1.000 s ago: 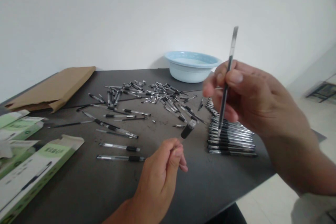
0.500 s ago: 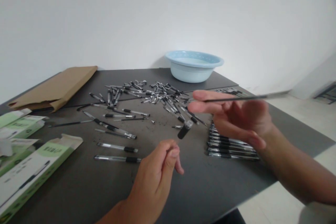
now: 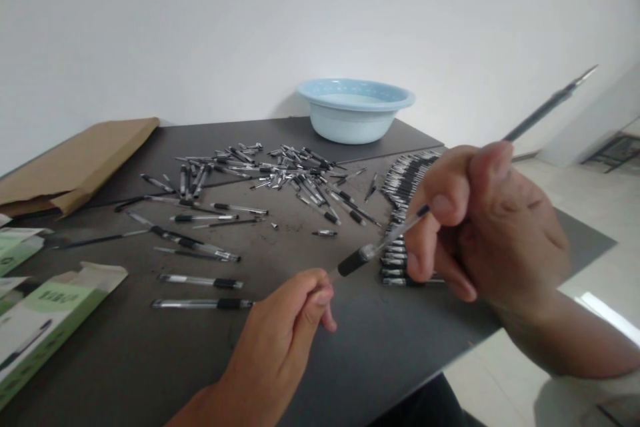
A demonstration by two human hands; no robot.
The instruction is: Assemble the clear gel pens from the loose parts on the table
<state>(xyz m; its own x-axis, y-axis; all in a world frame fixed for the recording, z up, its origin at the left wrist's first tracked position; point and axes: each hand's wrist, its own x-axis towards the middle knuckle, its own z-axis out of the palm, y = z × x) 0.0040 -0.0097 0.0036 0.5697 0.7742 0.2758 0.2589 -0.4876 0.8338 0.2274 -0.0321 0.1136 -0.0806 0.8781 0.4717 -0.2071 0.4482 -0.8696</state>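
Note:
My left hand (image 3: pixel 287 340) is low in the middle, fingers pinched on the end of a clear pen barrel with a black grip (image 3: pixel 354 261) that points up and right. My right hand (image 3: pixel 493 227) is closed round a thin dark refill (image 3: pixel 545 107) that slants up to the right, its lower end meeting the open end of the barrel. Behind my hands lies a neat row of assembled pens (image 3: pixel 407 177). A loose scatter of pens and pen parts (image 3: pixel 280 177) covers the middle of the dark table (image 3: pixel 380 347).
A light blue basin (image 3: pixel 356 110) stands at the far edge. A brown paper envelope (image 3: pixel 75 163) lies at the far left. Green and white pen boxes (image 3: pixel 45 320) sit at the near left. Two pens (image 3: pixel 200 292) lie near my left hand. The table edge runs close on the right.
My right hand swung the refill from upright to level, then tilted it and brought its lower end down to the barrel. My left hand kept the barrel almost still.

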